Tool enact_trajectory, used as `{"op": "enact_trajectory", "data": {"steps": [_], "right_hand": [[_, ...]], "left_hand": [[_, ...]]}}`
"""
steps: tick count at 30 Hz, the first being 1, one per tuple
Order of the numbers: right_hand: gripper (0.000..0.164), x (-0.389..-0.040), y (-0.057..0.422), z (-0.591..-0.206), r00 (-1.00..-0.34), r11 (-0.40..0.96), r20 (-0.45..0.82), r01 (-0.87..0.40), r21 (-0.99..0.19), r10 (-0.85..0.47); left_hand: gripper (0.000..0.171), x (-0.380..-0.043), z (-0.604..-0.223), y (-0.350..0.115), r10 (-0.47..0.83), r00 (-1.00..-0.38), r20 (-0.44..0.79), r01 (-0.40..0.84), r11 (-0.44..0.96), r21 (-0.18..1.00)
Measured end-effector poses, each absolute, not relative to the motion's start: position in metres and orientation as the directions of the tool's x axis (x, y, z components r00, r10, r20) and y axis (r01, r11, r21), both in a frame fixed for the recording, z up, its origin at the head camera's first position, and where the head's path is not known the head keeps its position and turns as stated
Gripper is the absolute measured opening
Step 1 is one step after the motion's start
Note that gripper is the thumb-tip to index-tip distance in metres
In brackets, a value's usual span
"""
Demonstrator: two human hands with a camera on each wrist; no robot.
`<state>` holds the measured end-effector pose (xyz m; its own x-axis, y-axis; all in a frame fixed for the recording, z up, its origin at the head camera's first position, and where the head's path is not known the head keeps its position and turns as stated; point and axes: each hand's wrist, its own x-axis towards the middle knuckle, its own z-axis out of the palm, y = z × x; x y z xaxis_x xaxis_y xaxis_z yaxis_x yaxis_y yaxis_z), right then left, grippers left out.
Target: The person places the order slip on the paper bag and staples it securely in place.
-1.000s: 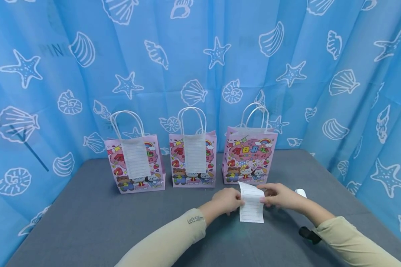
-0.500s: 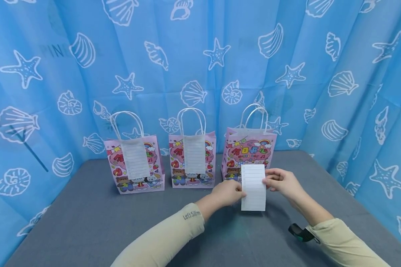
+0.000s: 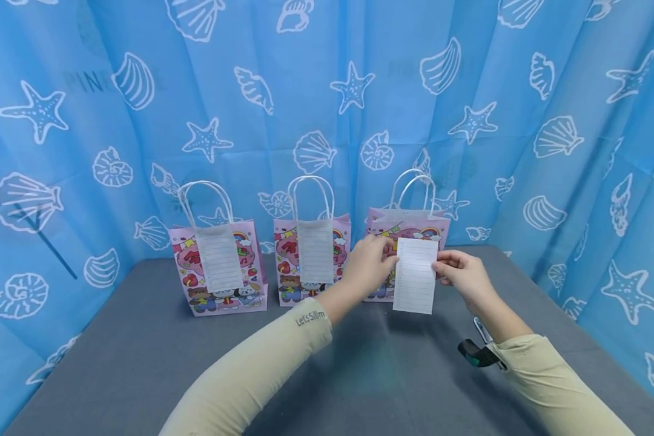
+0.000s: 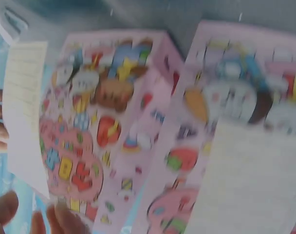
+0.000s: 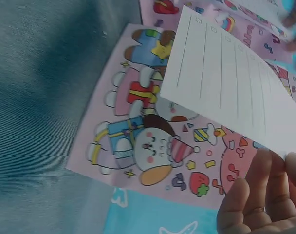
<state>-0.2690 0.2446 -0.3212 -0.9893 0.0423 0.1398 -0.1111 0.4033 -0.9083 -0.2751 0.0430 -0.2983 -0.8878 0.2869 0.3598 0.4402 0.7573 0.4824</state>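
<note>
A narrow lined note sheet (image 3: pixel 414 290) with small checkboxes hangs upright in front of the right-hand pink paper bag (image 3: pixel 381 221). My right hand (image 3: pixel 465 275) pinches its right edge between thumb and fingers; the right wrist view shows that grip at the sheet's edge. Beside the left edge is my left hand (image 3: pixel 366 266), fingers loosely bent. In the left wrist view its fingertips (image 4: pixel 60 219) are just apart from the sheet. The bag bears cartoon animals and has white twisted handles; the sheet covers part of its front.
Two similar pink bags stand to the left, the middle bag (image 3: pixel 286 266) and the left bag (image 3: pixel 253 266). A lined sheet (image 3: pixel 315 254) and another lined sheet (image 3: pixel 220 260) hang on their fronts. A black strap (image 3: pixel 476 354) is at my right wrist. Behind hangs a blue seashell curtain (image 3: pixel 316 79).
The sheet has risen from near the table to the right-hand bag's front and straightened. Both hands moved up with it; the left hand has let go of its edge.
</note>
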Motion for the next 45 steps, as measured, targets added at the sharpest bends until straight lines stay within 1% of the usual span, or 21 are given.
{"op": "enact_trajectory", "data": {"steps": [3,4,6,8,10,12,15,18,21,27,29,31,32,34,36,37,38,39,41,43,45], "right_hand": [[0.036,-0.276,0.242,-0.315,-0.984,0.400,0.163,-0.124,-0.908,0.065],[0.037,-0.278,0.241,-0.313,-0.983,0.399,0.168,-0.125,-0.908,0.074],[0.038,-0.282,0.240,-0.310,-0.981,0.399,0.175,-0.126,-0.908,0.088],[0.038,-0.285,0.238,-0.308,-0.979,0.397,0.178,-0.126,-0.909,0.097],[0.039,-0.287,0.238,-0.307,-0.979,0.398,0.177,-0.124,-0.909,0.099],[0.039,-0.289,0.237,-0.306,-0.979,0.397,0.175,-0.121,-0.910,0.102],[0.039,-0.290,0.236,-0.305,-0.979,0.389,0.168,-0.113,-0.914,0.111],[0.039,-0.292,0.233,-0.305,-0.982,0.376,0.154,-0.102,-0.921,0.112],[0.039,-0.294,0.230,-0.305,-0.984,0.370,0.143,-0.093,-0.924,0.109],[0.038,-0.295,0.228,-0.304,-0.983,0.382,0.138,-0.082,-0.921,0.123],[0.036,-0.297,0.227,-0.303,-0.977,0.388,0.163,-0.097,-0.916,0.140],[0.034,-0.299,0.227,-0.303,-0.955,0.402,0.234,-0.145,-0.904,0.184],[0.032,-0.300,0.226,-0.303,-0.932,0.426,0.296,-0.185,-0.886,0.211],[0.031,-0.303,0.228,-0.302,-0.859,0.506,0.446,-0.276,-0.817,0.252],[0.036,-0.307,0.230,-0.299,-0.785,0.623,0.574,-0.332,-0.708,0.234],[0.041,-0.309,0.232,-0.296,-0.763,0.675,0.614,-0.346,-0.651,0.201],[0.046,-0.312,0.233,-0.293,-0.758,0.714,0.633,-0.356,-0.602,0.156],[0.050,-0.315,0.235,-0.290,-0.770,0.738,0.629,-0.365,-0.568,0.104],[0.052,-0.320,0.237,-0.284,-0.822,0.745,0.570,-0.379,-0.550,0.003],[0.047,-0.324,0.239,-0.279,-0.874,0.728,0.483,-0.366,-0.580,-0.055],[0.038,-0.328,0.239,-0.276,-0.903,0.723,0.422,-0.341,-0.601,-0.075]], "left_hand": [[0.041,-0.282,-0.284,0.046,0.269,-0.835,0.480,0.493,0.754,0.435],[0.047,-0.285,-0.281,0.047,0.268,-0.823,0.502,0.498,0.765,0.409],[0.062,-0.292,-0.275,0.050,0.265,-0.819,0.508,0.489,0.786,0.377],[0.075,-0.299,-0.270,0.052,0.267,-0.834,0.482,0.465,0.812,0.354],[0.085,-0.306,-0.267,0.055,0.264,-0.862,0.433,0.428,0.837,0.341],[0.092,-0.311,-0.264,0.059,0.255,-0.891,0.377,0.397,0.840,0.371],[0.096,-0.317,-0.261,0.063,0.222,-0.922,0.316,0.347,0.837,0.424],[0.096,-0.322,-0.260,0.067,0.180,-0.939,0.293,0.303,0.835,0.459],[0.094,-0.327,-0.260,0.070,0.162,-0.943,0.292,0.283,0.851,0.442],[0.088,-0.337,-0.263,0.074,0.174,-0.935,0.310,0.292,0.874,0.389],[0.084,-0.339,-0.264,0.074,0.183,-0.930,0.319,0.304,0.870,0.389],[0.079,-0.340,-0.265,0.073,0.197,-0.926,0.323,0.321,0.860,0.397],[0.076,-0.341,-0.266,0.073,0.204,-0.923,0.325,0.331,0.852,0.405],[0.070,-0.342,-0.267,0.072,0.220,-0.918,0.330,0.350,0.839,0.416],[0.065,-0.343,-0.268,0.072,0.235,-0.912,0.336,0.367,0.834,0.413],[0.062,-0.343,-0.268,0.072,0.243,-0.909,0.339,0.375,0.830,0.412],[0.061,-0.344,-0.268,0.072,0.250,-0.906,0.341,0.382,0.831,0.404],[0.060,-0.345,-0.269,0.072,0.257,-0.904,0.343,0.388,0.831,0.399],[0.060,-0.346,-0.268,0.072,0.264,-0.900,0.347,0.394,0.833,0.388],[0.060,-0.347,-0.268,0.072,0.268,-0.898,0.350,0.398,0.834,0.382],[0.055,-0.347,-0.267,0.072,0.273,-0.895,0.353,0.403,0.834,0.377]]}}
